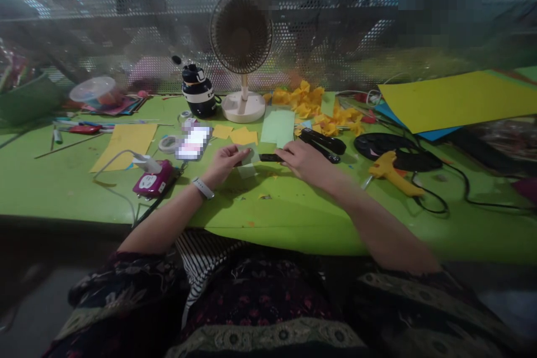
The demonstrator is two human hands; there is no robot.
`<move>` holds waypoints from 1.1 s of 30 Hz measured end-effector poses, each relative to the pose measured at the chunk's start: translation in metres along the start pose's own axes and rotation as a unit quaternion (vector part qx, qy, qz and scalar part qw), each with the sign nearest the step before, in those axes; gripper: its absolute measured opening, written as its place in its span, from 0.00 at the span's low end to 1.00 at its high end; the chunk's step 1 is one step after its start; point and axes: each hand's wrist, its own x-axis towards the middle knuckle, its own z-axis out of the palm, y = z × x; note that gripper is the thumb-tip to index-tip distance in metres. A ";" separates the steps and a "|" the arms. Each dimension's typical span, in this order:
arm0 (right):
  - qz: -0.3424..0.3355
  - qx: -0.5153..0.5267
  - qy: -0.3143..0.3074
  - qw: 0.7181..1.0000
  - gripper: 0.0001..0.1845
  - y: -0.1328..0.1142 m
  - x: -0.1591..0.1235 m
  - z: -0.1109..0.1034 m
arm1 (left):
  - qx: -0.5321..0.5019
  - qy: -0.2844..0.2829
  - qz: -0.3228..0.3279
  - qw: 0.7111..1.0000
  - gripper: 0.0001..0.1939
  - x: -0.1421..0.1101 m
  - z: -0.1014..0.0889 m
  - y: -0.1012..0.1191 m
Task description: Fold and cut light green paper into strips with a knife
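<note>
My left hand (226, 163), with a pale band on its wrist, pinches a small pale green piece of paper (248, 170) above the green table. Just to the right, my right hand (302, 161) is closed on a slim black tool (269, 157). Its far end points left toward the paper, and my fingers cover the rest, so its kind is unclear. Beyond my right knuckles lies a black stapler (323, 142). Light green paper sheets (277, 127) and small yellow-orange paper pieces (243, 135) rest behind my hands.
A fan (243, 107) and a dark bottle (199, 95) stand at the back, beside crumpled orange paper (308, 102). At left are a phone (193, 142), tape roll (168, 144) and purple power adapter (154, 179). A yellow glue gun (394, 174) with its cord lies right.
</note>
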 end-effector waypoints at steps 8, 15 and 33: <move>-0.022 0.001 0.024 0.999 0.19 0.007 0.000 0.003 | -0.025 0.006 -0.004 1.000 0.24 -0.002 0.005 0.007; -0.034 0.019 0.014 0.999 0.20 0.007 0.001 0.009 | -0.020 -0.011 -0.021 1.000 0.20 -0.001 0.007 0.002; -0.042 0.016 0.024 0.999 0.18 0.009 -0.001 0.005 | -0.043 -0.007 -0.028 0.999 0.19 -0.004 0.010 0.009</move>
